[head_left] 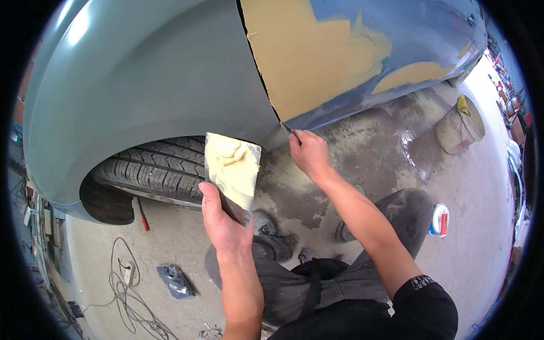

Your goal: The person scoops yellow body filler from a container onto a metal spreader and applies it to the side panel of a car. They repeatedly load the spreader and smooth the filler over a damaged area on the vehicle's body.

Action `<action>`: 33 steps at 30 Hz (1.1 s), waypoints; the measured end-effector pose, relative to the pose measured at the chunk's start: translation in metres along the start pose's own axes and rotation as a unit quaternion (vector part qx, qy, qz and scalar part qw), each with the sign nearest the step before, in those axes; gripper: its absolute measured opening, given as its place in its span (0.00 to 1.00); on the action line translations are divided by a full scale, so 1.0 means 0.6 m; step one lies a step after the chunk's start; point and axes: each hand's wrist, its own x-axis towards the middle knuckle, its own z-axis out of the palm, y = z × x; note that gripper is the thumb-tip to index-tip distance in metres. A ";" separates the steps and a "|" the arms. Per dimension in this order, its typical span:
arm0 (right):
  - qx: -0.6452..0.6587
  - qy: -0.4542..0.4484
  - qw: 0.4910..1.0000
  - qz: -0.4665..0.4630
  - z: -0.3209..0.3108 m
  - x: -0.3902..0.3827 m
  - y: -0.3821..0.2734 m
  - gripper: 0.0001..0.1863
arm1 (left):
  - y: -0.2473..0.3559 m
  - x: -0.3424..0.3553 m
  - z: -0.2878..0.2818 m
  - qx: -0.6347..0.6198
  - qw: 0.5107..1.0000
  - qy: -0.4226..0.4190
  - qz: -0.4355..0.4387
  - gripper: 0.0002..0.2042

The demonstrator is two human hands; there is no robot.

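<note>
My left hand [225,221] grips a flat mixing board [240,211] from below, its thumb along the near edge. A thick heap of pale yellow body filler [231,164] covers most of the board, in front of the tire [164,164]. My right hand [310,148] is closed around a small spreader [286,128]; its tip meets the lower corner of the car door [340,96], and most of the tool is hidden by my fingers. Tan filler [300,56] coats the door beside the seam. The grey fender [187,73] lies left of that seam.
A dirty bucket [453,133] with a yellow cloth [463,105] on its rim stands at right on the wet, stained floor [362,141]. Nearer is a filler can [437,221]. At left lie a red-handled screwdriver [144,220], a coiled cable [116,283] and a dark plastic bag [175,280].
</note>
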 end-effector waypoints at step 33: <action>0.141 0.059 0.971 -0.184 -0.262 0.177 -0.294 0.09 | -0.001 0.005 -0.011 0.001 0.997 -0.063 0.036 0.27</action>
